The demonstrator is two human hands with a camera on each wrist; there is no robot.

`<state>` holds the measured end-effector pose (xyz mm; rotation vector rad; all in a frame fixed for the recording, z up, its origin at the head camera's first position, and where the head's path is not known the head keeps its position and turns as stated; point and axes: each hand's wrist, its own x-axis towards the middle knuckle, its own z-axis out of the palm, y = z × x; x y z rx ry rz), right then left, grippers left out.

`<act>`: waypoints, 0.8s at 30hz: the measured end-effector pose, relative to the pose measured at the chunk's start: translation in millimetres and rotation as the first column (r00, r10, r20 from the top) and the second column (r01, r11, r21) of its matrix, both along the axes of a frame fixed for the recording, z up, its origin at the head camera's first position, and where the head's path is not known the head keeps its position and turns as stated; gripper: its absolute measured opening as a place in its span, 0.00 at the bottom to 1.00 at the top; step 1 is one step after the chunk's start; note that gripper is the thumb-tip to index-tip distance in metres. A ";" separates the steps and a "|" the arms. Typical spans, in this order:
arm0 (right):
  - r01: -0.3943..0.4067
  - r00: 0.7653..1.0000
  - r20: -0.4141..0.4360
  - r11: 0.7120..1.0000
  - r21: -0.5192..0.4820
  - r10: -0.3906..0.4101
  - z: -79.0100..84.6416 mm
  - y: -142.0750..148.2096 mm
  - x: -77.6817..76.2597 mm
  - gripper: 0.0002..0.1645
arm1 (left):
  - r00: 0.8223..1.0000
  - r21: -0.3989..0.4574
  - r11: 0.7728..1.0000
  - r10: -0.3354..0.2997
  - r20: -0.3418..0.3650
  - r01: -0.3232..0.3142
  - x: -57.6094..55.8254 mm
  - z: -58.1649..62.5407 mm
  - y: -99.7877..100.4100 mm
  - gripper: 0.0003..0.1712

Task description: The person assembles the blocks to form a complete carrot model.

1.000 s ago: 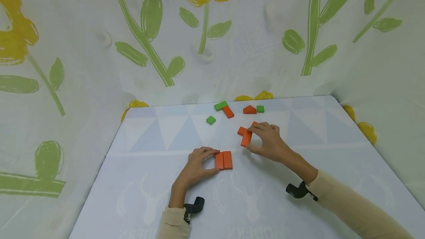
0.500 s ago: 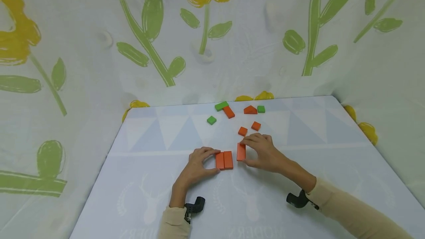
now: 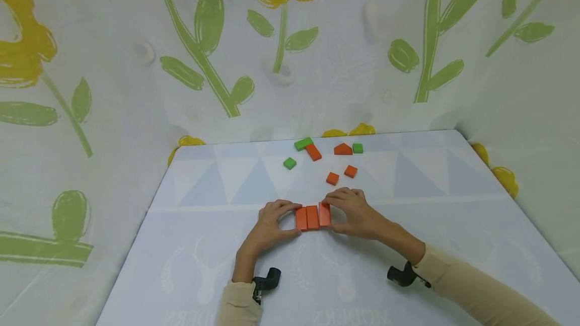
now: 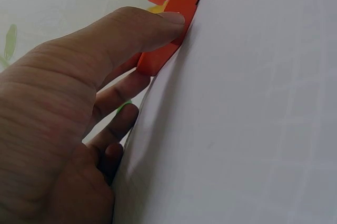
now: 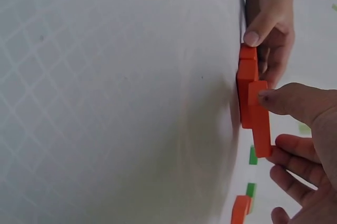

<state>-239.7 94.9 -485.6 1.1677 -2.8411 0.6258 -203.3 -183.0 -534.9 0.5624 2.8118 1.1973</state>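
Note:
Two orange rectangular blocks lie side by side on the table. My left hand pinches the left block by its near and far ends, between thumb and fingers. Right against it sits the middle block. My right hand pinches a third orange block by its ends, just right of the middle one. In the right wrist view that held block is slightly raised and tilted, overlapping the others, with the right thumb on its near end. The left thumb presses the near end in the left wrist view.
Beyond the hands are two small orange blocks, an orange triangular block and a small green block. Farther left are another green block, a longer green block and an orange block. A flowered curtain surrounds the table.
My right hand has brought the third orange block toward me and left, from near the two small orange blocks to beside the pair. The left hand has stayed on its block.

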 end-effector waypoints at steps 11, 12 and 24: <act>-0.003 0.999 0.041 1.000 0.016 0.002 -7.5 -0.9 -1.2 0.32 | 1.000 -0.002 1.000 0.000 0.023 0.000 -0.1 2.7 0.1 0.33; -0.004 0.999 0.045 1.000 0.015 0.003 -7.7 -1.0 -1.4 0.32 | 1.000 -0.004 1.000 0.000 0.024 0.000 0.0 2.5 0.0 0.33; 0.033 0.997 0.067 0.998 0.048 -0.036 -7.4 -0.1 -5.8 0.34 | 1.000 -0.018 1.000 0.002 0.028 -0.001 -0.6 3.4 1.0 0.33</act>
